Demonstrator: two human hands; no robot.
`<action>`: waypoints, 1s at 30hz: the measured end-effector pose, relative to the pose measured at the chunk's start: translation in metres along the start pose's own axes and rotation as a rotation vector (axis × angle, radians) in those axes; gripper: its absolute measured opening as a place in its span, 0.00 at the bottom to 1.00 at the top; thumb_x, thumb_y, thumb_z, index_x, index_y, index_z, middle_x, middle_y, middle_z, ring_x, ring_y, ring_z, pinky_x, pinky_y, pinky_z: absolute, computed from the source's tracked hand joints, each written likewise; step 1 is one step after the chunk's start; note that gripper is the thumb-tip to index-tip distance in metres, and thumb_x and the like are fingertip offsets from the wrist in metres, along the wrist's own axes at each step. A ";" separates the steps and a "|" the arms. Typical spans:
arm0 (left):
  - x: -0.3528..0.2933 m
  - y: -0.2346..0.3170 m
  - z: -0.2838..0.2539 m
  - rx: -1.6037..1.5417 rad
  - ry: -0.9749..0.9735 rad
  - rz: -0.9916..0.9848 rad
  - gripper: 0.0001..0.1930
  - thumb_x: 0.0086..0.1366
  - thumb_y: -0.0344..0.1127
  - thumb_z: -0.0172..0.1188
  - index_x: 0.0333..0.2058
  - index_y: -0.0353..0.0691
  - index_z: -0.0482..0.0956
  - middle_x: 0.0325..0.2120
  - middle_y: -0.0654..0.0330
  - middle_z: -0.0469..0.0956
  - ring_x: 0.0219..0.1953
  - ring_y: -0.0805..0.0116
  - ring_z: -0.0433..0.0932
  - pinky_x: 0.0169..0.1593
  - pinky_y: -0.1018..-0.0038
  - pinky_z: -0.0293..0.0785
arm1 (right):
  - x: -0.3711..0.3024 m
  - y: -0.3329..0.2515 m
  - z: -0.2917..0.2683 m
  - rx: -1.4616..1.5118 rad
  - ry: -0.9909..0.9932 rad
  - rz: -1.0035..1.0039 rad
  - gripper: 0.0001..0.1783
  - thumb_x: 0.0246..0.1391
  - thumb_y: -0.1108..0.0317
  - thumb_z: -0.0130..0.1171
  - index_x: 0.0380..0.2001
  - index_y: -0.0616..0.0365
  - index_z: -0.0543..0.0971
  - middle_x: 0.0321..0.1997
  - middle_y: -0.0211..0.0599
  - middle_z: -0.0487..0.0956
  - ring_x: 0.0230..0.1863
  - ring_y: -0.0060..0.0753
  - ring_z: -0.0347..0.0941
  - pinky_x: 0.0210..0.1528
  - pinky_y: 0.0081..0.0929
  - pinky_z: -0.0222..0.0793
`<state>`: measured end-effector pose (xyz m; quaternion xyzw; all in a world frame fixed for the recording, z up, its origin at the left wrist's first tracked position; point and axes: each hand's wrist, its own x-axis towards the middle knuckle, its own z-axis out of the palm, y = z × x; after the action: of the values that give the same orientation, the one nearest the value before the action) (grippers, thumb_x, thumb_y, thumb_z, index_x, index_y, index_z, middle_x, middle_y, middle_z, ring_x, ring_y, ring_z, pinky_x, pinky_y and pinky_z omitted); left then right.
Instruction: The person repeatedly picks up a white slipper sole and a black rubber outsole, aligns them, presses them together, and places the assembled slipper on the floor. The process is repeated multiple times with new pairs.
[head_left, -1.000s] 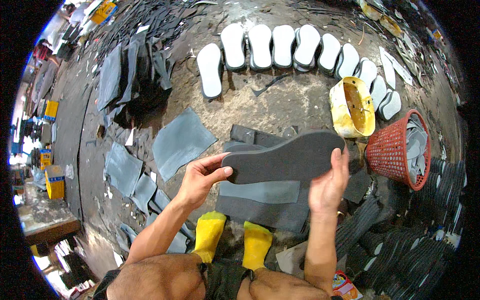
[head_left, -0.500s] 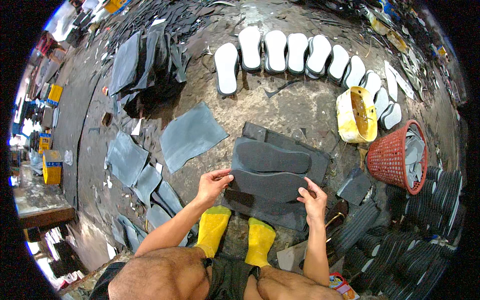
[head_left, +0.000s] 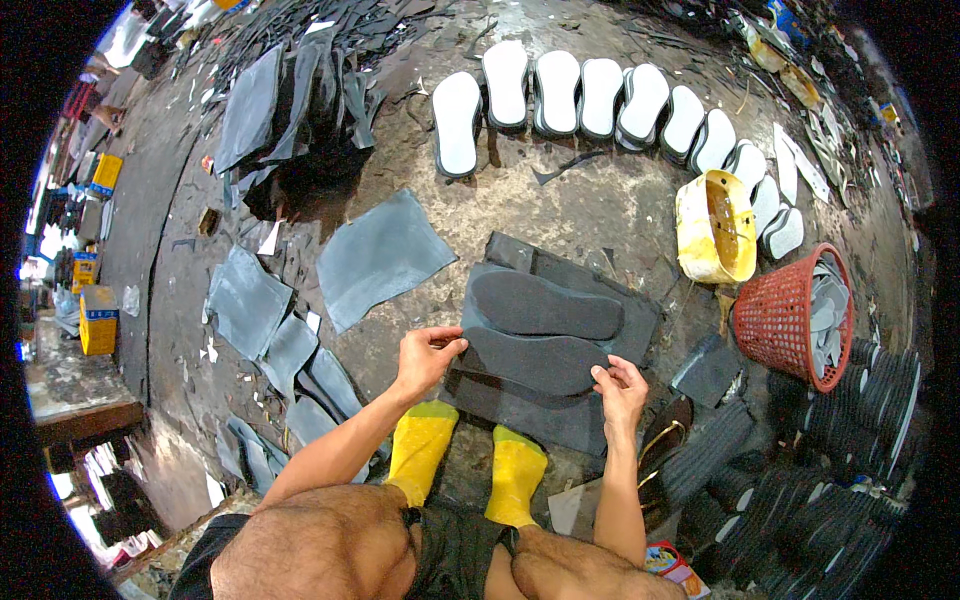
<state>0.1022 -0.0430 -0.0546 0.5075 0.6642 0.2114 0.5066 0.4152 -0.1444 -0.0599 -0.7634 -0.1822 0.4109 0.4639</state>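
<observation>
A dark grey foam shoe sole point(head_left: 535, 362) is held by its two ends, low over the sheets between my feet. My left hand point(head_left: 428, 360) pinches its left end between thumb and fingers. At the right end, my right hand point(head_left: 622, 388) has thumb and forefinger closed on the tip, its other fingers loosely bent. A second dark sole point(head_left: 546, 303) lies flat just beyond, on a grey rubber sheet point(head_left: 477, 283). More dark sheets and a board point(head_left: 632, 308) lie underneath. Part of the near sole's lower edge blends into the dark material below it.
White-topped soles point(head_left: 558, 92) stand in a curved row at the far side. A yellow glue container point(head_left: 690, 235) and a red basket point(head_left: 775, 322) of offcuts are at right. Stacked soles point(head_left: 860, 430), loose grey sheets point(head_left: 385, 260) and a sheet pile point(head_left: 255, 110) lie around.
The held sole is lower and closer to the sole beyond it, lying flatter over the sheet. Both hands keep hold of its ends. The whole view has shifted slightly.
</observation>
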 end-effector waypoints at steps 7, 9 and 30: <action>-0.004 0.008 0.003 0.264 0.010 0.349 0.16 0.58 0.34 0.70 0.45 0.39 0.85 0.41 0.56 0.84 0.40 0.62 0.84 0.43 0.67 0.80 | 0.003 0.002 0.001 0.014 -0.005 -0.018 0.20 0.49 0.75 0.73 0.47 0.62 0.82 0.33 0.31 0.80 0.30 0.21 0.76 0.30 0.20 0.74; -0.006 0.015 0.010 0.577 0.008 0.778 0.18 0.56 0.34 0.69 0.47 0.41 0.83 0.47 0.57 0.81 0.46 0.58 0.81 0.47 0.64 0.80 | 0.004 0.001 0.001 0.006 -0.008 -0.003 0.20 0.49 0.74 0.74 0.47 0.62 0.82 0.33 0.31 0.80 0.30 0.21 0.76 0.30 0.20 0.74; 0.013 0.100 0.021 0.225 -0.751 0.482 0.26 0.50 0.43 0.68 0.49 0.44 0.79 0.45 0.55 0.78 0.51 0.58 0.74 0.57 0.64 0.69 | -0.059 0.010 -0.021 0.214 0.350 0.014 0.23 0.64 0.55 0.61 0.57 0.54 0.78 0.50 0.30 0.79 0.47 0.26 0.75 0.45 0.27 0.71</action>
<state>0.1670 0.0032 0.0104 0.7409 0.3166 0.0512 0.5901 0.3957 -0.2000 -0.0370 -0.7707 -0.0486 0.2925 0.5641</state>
